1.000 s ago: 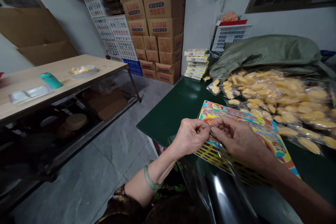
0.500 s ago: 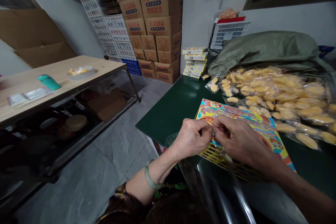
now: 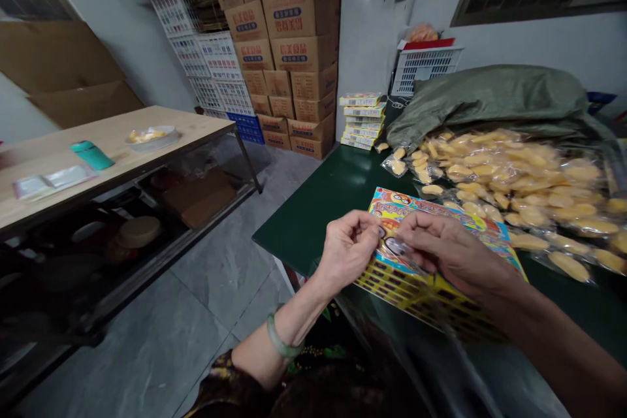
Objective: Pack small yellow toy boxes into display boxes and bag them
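My left hand (image 3: pixel 349 247) is closed in a pinch, the green bangle on its wrist. My right hand (image 3: pixel 448 253) pinches too, a short gap from the left. Clear plastic film (image 3: pixel 453 323) runs between my fingertips and trails down below my right hand; whether it is a bag or a sheet I cannot tell. Just under both hands lies a bright printed cardboard box (image 3: pixel 399 198), blue, yellow and orange, with a yellow grid pattern on its near side. My right hand and forearm hide part of it.
The box lies on a dark green table (image 3: pixel 313 199). To its right spreads a pile of wrapped yellow pieces (image 3: pixel 519 173) beside a green sack (image 3: pixel 499 95). Several flat boxes (image 3: pixel 362 119) are stacked behind. A wooden table (image 3: pixel 196 127) stands left, cartons (image 3: pixel 294 19) further back.
My hands have moved apart, the left one shifting left and the right slightly right. The trailing film has shifted, and more of the box shows between my hands.
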`<action>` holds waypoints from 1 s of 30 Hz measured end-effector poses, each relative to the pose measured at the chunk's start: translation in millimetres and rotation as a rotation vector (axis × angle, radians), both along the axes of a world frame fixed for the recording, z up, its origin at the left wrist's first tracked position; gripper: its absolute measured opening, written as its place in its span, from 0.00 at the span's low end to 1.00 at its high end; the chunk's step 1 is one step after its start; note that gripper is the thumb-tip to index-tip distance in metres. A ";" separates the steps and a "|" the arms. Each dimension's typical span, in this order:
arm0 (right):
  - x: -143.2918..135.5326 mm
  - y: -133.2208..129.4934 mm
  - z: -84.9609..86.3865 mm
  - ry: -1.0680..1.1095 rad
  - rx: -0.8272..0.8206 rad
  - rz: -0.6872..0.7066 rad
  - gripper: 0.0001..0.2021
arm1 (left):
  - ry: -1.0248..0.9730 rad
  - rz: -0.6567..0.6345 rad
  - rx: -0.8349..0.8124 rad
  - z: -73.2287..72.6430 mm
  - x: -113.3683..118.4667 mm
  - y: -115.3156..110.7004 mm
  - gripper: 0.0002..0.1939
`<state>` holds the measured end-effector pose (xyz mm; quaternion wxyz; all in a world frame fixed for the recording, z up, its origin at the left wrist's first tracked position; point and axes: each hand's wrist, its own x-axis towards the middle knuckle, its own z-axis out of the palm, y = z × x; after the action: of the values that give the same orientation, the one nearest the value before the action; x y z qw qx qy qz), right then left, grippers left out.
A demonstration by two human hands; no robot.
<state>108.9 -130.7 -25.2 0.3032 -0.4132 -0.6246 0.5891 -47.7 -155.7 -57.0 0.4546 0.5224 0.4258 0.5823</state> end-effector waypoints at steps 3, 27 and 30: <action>0.8 0.3 1.7 0.020 -0.008 0.053 0.16 | 0.081 0.142 0.156 7.2 -3.6 -4.0 0.16; -19.7 -73.9 21.8 -0.433 1.385 -0.278 0.07 | 0.316 0.273 0.332 11.8 -7.5 -34.1 0.10; -26.0 -61.2 4.9 -0.511 1.421 -0.355 0.06 | 0.218 0.173 0.257 13.9 -7.5 -38.7 0.11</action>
<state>82.9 -191.9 -20.3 0.4319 -0.3365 -0.8275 -0.1242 -55.2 -194.4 -43.1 0.2836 0.5976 0.4378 0.6089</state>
